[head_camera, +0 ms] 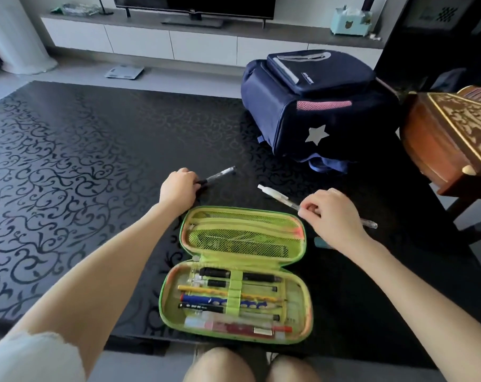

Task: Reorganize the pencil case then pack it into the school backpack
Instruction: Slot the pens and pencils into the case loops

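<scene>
Green pencil case [295, 296] lay open flat near front edge of black patterned table [68, 161]. Mesh-pocket half lay farther away; pens and pencils sat under elastic band in nearer half. Left hand [178, 188] gripped black pen [220, 173] just beyond case. Right hand [334, 216] pinched white pen [275, 194] between thumb and fingers. Navy backpack [316, 106] with silver star sat at table's far right, well apart from case, beside carved wooden box [448, 133].

Black pen [218, 175]: near end was hidden inside the left hand [178, 188].
Clear pen [277, 194]: middle was covered by the right hand [333, 216].
Teal item [320, 242]: was largely hidden behind the right wrist.
</scene>
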Motion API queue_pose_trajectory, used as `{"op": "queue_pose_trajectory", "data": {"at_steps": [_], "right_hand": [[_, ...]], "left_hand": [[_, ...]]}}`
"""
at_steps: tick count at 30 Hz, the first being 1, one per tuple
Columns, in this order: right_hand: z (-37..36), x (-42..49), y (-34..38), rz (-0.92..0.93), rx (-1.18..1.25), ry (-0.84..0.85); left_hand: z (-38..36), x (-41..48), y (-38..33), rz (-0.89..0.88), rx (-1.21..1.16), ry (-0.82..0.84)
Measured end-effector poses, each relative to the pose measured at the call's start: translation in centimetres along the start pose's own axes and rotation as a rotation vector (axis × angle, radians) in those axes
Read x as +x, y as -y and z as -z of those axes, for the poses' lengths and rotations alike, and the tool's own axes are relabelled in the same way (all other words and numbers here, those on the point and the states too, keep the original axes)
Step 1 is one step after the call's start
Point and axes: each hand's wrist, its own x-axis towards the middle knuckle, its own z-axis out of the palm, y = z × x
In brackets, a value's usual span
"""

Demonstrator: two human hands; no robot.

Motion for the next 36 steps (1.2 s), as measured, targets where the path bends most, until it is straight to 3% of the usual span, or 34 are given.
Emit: {"op": "queue_pose_trajectory", "data": {"at_steps": [4,6,9,13,20,23,27,31,36], "right_hand": [[0.2,-6.4,4.5,0.179,0.151,0.121],[-0.9,-8.5,5.6,0.230,0.157,0.121],[-2.9,-9.8,6.4,0.245,0.200,0.129],[-4.1,-9.6,7.0,0.240,0.236,0.050],[-1.6,-10.2,3.4,0.093,0.333,0.101],[-0.5,-9.5,1.2,0.003,0.260,-0.009],[0.0,-6.7,-2.7,-0.166,-0.032,-0.196],[-0.2,-3.4,-6.1,-0.312,-0.197,-0.055],[-0.2,-1.2,-8.1,-0.325,-0.284,0.169]], "left_hand": [[2.8,-4.0,0.3,0.037,-0.306,-0.205],[4.3,-7.7,0.3,-0.078,-0.396,-0.231],[5.5,-13.6,0.1,-0.308,-0.390,-0.134],[4.7,-17.8,0.2,-0.471,-0.287,0.004],[3.2,-18.8,0.0,-0.580,-0.251,0.119],[3.4,-18.8,-0.3,-0.572,-0.216,0.129],[4.2,-17.5,-1.4,-0.513,-0.195,-0.028],[3.7,-13.5,-2.5,-0.311,-0.044,-0.156],[2.0,-7.1,-3.8,0.036,-0.162,0.237]]}}
